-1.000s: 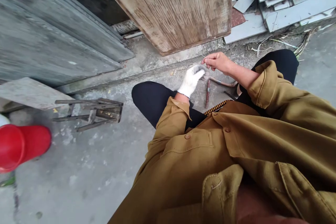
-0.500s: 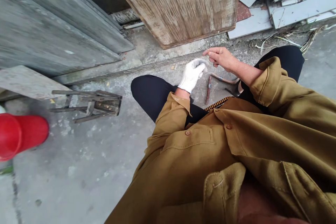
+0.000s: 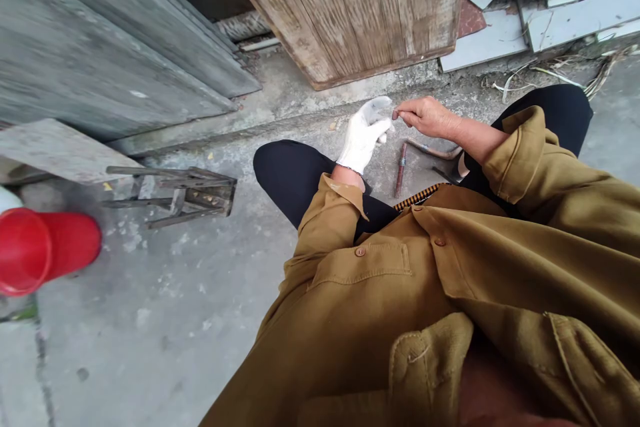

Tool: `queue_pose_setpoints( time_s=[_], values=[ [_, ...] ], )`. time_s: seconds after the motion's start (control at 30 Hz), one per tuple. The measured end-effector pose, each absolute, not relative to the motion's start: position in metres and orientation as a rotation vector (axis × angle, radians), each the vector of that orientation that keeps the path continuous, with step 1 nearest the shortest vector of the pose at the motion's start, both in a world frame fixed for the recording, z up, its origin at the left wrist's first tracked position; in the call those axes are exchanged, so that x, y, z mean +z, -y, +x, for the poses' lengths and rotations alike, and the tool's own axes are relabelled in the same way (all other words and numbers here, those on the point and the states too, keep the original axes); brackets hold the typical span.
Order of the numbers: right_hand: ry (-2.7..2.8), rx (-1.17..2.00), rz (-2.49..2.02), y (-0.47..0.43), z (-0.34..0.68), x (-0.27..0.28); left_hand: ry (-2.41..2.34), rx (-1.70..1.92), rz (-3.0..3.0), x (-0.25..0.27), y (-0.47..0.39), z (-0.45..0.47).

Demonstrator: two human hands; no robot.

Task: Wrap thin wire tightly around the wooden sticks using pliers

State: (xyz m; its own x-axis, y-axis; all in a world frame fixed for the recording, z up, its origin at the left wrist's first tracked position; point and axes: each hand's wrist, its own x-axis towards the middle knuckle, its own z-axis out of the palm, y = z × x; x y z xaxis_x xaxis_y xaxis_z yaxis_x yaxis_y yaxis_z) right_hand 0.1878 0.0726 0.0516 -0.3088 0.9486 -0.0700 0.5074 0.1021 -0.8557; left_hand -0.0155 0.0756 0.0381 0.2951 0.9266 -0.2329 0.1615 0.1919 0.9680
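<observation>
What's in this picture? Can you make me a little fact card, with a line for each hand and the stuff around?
Left hand: half-curled in a white glove
Right hand: bare, close to the glove, seemingly pinching a small brownish thing I can't identify
Ground in front: rusty-looking bar
Person's left: wooden stool, red bucket
Ahead: weathered wooden panel

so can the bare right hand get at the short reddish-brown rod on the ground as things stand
Likely yes: the right hand is near the rod, nothing visible lies over it, and the gloved left hand is off to one side.
</observation>
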Motion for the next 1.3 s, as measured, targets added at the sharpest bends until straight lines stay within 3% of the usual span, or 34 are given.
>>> queue_pose_setpoints(
  time_s=[0.43, 0.67, 1.07, 1.3],
  values=[
    [1.895, 1.237, -1.378, -0.069, 0.179, 0.047, -1.180, 0.740, 1.216, 0.043, -0.074, -0.012],
    [1.748, 1.143, -1.481, -0.071, 0.178, 0.039, -1.242, 0.739, 1.289, 0.037, -0.077, -0.012],
    [1.258, 1.452, -1.479, -0.074, 0.171, 0.048, -1.217, 0.722, 1.271, 0.036, -0.075, -0.014],
    [1.581, 1.174, -1.445, -0.072, 0.170, 0.048, -1.237, 0.705, 1.246, 0.033, -0.075, -0.014]
  ],
)
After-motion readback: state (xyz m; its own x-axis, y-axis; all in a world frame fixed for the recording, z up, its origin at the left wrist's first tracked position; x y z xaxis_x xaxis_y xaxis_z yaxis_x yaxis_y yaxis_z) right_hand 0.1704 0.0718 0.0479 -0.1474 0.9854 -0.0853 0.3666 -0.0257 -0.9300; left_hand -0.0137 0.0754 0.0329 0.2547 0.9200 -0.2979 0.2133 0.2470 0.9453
